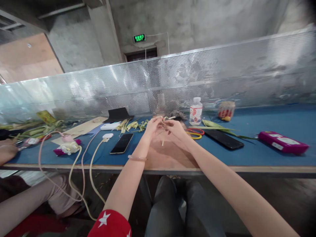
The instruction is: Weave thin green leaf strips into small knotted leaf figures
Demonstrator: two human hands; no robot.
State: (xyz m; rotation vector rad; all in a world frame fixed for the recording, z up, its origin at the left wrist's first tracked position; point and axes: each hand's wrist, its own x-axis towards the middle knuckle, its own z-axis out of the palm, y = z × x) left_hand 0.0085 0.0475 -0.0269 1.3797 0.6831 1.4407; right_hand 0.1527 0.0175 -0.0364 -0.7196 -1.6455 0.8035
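My left hand (153,127) and my right hand (174,128) meet over the brown board on the table. Both sets of fingers are closed in a pinch on a thin pale strip (170,118), which looks like dried plant fibre. One end pokes out above the fingertips, and another narrow piece dangles below them. The fingers cover most of what they hold, so its shape is unclear. Beneath the hands lies the brown board (158,156). Close to the left hand are several dried plant bits (133,125). Red and yellow scissors handles (195,135) lie right of the right hand.
A phone (122,144) and white charger (108,136) with trailing cables lie left. On the right are a bottle (196,112), a jar (226,111), a black phone (223,139), a green leaf (217,125) and a purple pack (282,142). Another person's hand (7,151) rests far left.
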